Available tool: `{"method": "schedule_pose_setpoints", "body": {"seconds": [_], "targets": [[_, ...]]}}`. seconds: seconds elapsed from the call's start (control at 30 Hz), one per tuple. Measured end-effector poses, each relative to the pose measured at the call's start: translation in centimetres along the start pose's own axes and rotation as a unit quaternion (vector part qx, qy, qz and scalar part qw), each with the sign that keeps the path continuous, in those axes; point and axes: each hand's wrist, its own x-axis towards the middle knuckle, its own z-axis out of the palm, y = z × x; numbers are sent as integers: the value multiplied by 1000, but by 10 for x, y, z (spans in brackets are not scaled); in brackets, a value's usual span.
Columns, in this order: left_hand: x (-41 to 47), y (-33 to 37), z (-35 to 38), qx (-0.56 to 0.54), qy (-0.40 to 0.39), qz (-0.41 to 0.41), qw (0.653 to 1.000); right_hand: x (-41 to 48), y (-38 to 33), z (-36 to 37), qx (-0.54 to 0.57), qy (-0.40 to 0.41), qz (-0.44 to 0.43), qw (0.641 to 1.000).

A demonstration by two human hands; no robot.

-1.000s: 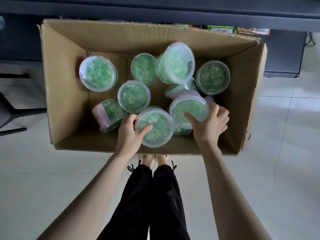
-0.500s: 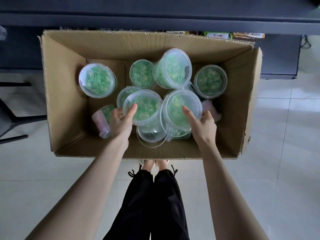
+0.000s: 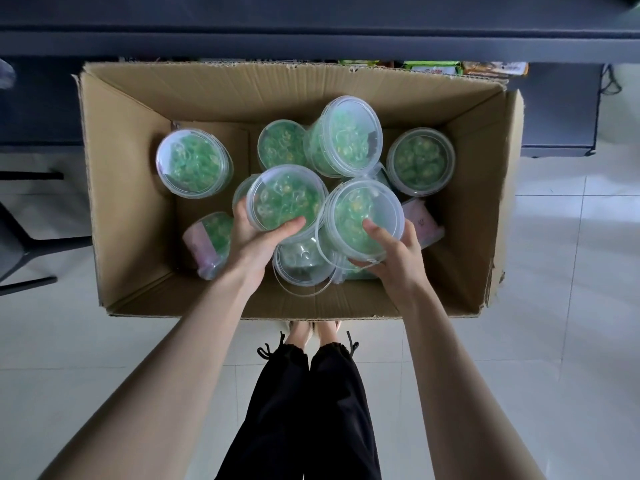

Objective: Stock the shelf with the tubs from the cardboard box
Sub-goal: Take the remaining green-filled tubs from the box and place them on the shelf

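Observation:
An open cardboard box (image 3: 131, 209) stands on the floor with several clear lidded tubs of green sweets inside. My left hand (image 3: 258, 242) grips one tub (image 3: 285, 199) by its rim and holds it above the others. My right hand (image 3: 391, 252) grips a second tub (image 3: 360, 216), raised beside the first, thumb on its lid. More tubs remain below: one at the left (image 3: 192, 162), one at the right (image 3: 420, 161), one tilted at the back (image 3: 346, 136). A dark shelf edge (image 3: 311, 43) runs across the top.
Two tubs with pink labels lie on their sides in the box, one at the left (image 3: 209, 242) and one at the right (image 3: 420, 223). Packets (image 3: 464, 68) sit on a lower shelf behind the box. A dark chair leg (image 3: 31, 244) stands at the left. Pale floor tiles surround the box.
Both hands have lifted their tubs up from the box bottom toward me and drawn them together. The tubs' loose handles now hang below them.

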Motion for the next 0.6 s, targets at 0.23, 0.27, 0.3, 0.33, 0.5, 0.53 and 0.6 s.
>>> {"method": "schedule_pose_setpoints", "body": {"seconds": [0.23,0.27,0.3,0.33,0.5,0.53,0.6], "targets": [[-59,15,-4,-27,60,32,997,-55,-21,-11,11,17,-23,1000],[-74,21,-6,-31,59,44,997,-68,-29,-15,12,20,-33,999],[-90,28,-8,-32,53,50,997,-83,-38,-19,13,22,-43,999],[-105,34,-9,-30,48,55,997,-98,-48,-23,15,19,-56,998],[-184,71,2,-28,38,100,994,-178,-91,-52,5,-1,-154,988],[-201,78,9,-32,32,113,993,-192,-98,-61,8,-2,-165,986],[-239,89,28,-54,11,131,990,-218,-111,-83,11,-7,-182,983]]}}
